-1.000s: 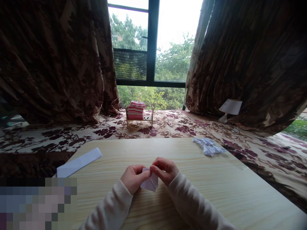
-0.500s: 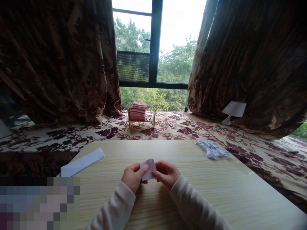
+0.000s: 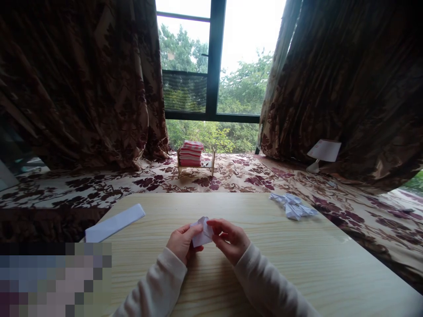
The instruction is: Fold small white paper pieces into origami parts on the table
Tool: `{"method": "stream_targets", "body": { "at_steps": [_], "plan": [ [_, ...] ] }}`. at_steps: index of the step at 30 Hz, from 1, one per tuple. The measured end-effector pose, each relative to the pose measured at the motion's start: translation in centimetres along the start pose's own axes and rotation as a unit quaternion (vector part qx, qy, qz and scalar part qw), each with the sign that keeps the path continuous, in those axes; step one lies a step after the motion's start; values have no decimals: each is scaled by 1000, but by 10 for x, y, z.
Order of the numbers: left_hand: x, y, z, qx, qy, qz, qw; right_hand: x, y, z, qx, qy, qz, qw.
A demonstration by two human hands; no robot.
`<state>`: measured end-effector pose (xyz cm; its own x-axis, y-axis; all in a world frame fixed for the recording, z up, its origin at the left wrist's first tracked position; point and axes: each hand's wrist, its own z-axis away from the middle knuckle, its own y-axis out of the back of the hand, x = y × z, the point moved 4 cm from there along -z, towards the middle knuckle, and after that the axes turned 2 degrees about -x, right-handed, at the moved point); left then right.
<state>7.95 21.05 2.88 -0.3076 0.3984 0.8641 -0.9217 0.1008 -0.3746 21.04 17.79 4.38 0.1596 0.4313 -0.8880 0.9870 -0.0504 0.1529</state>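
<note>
Folded paper piece: where is it, and who has it?

Between both hands, just above the near-middle of the table. Left hand has it: thumb flat on the upper face, fingers tucked underneath. Closed pinch on the left edge.

And the right hand?

At the right edge. Index finger by the upper corner, thumb lower, narrow gap between the two tips. Can't tell if they grip the sheet or only touch it.

How does it handle?

My read: next to no weight. Thin sheet, soft in single layers, stiffer where folds stack up. Should crease easily and hold the crease. Dry, so not very slippery, but layers could slide over each other. Tears or crumples if pulled hard at a corner.

Best hold?

Flat thumb pad across the layers near the left edge, as the left hand has it. Light fingertips only on the free right edge. Don't squeeze the middle.

Other paper around?

Long white folded strip at far left of the tabletop, pile of folded white pieces at far right. Both well apart from the hands.
</note>
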Motion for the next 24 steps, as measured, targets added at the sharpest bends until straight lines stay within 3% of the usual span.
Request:
{"method": "stream_targets", "body": {
  "at_steps": [5, 13, 24],
  "plan": [
    [-2, 1, -1, -6, -10, -5, 1000, -1, 3, -2, 9, 10, 56, 998],
    [-5, 1, -4, -24, -30, -25, 999, -14, 8, -3, 30, 131, 141, 981],
    [-3, -5, 2, -66, -77, -66, 993, -11, 10, -6, 45, 106, 157, 981]
  ]
}}
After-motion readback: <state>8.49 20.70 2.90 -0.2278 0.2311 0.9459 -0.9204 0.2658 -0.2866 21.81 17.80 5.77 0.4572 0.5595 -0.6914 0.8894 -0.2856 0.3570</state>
